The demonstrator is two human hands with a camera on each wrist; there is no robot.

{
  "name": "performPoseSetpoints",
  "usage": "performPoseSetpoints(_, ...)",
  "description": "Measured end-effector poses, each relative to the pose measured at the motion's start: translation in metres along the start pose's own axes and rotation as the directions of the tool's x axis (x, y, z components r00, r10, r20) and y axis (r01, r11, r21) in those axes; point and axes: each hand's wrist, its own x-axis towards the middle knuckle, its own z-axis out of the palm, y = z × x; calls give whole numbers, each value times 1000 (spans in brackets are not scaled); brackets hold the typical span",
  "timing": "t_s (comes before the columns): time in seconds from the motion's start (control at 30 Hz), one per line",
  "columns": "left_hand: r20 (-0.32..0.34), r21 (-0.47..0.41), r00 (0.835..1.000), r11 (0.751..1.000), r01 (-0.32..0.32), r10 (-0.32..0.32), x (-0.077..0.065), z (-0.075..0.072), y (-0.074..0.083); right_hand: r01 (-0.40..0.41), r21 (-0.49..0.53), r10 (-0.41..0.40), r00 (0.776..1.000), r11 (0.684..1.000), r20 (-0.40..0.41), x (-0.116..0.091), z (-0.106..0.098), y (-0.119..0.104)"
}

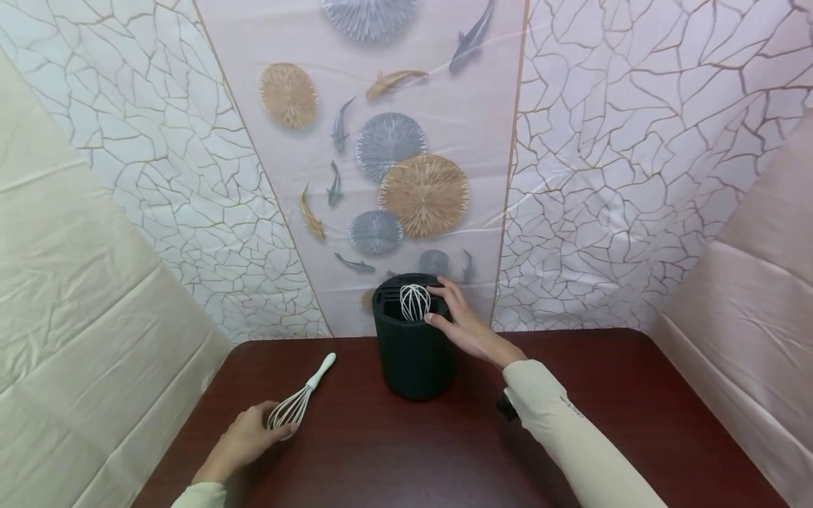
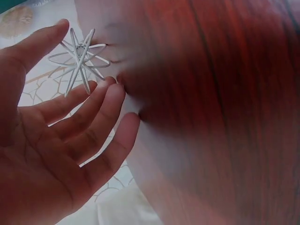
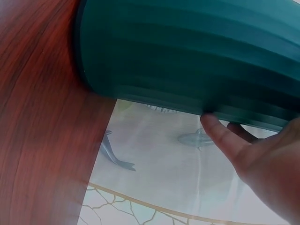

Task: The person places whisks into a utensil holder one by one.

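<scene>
A pale whisk (image 1: 312, 382) lies on the table to the left, handle pointing away. My left hand (image 1: 249, 434) is at its wire end, thumb on one side and fingers on the other. In the left wrist view, the fingers are loosely bent around the whisk wires (image 2: 80, 58), with gaps between. A dark green utensil holder (image 1: 416, 360) stands upright near the back edge, the wire head of a second whisk (image 1: 415, 303) rising from its opening. My right hand (image 1: 462, 326) touches the holder's right rim, fingers spread beside that wire head; the second whisk's handle is hidden inside.
The dark red wooden table (image 1: 394, 451) runs back to a patterned cloth backdrop (image 1: 603, 212). Beige cloth panels (image 1: 82, 317) slope along both sides. Slots show in the back part of the holder's top.
</scene>
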Motion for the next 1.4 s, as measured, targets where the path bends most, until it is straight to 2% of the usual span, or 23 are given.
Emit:
performPoseSetpoints(0.2,-4,-21,1000,1000,-3,3,4,-1,4,16,-10,-16,999,1000,-36,-2,1,-1)
performPoseSetpoints(0.43,-20,-103,1000,994,-25,23,7,-1,-4,2,-11,-2,1000,1000,-27,-4,3,-1)
performPoseSetpoints(0.57,17,-200,1000,980,-4,7,11,-5,-8,0,1,0,1000,1000,-16,-3,4,-1)
performPoseSetpoints(0.7,61,-324,998,946,6,14,16,-9,-9,5,5,-5,1000,1000,-19,-1,3,0)
performPoseSetpoints(0.77,77,-357,997,934,3,26,18,-9,-10,7,5,-7,1000,1000,-24,0,2,1)
performPoseSetpoints(1.0,179,-440,980,898,2,85,21,-8,-20,12,-10,-12,1000,1000,-20,-3,2,3)
performPoseSetpoints(1.2,233,-479,971,875,64,56,25,-8,-24,12,15,-12,1000,1000,-25,-4,3,4)
performPoseSetpoints(1.4,280,-495,958,865,81,71,31,-11,-24,15,15,-15,1000,1000,-21,-3,2,4)
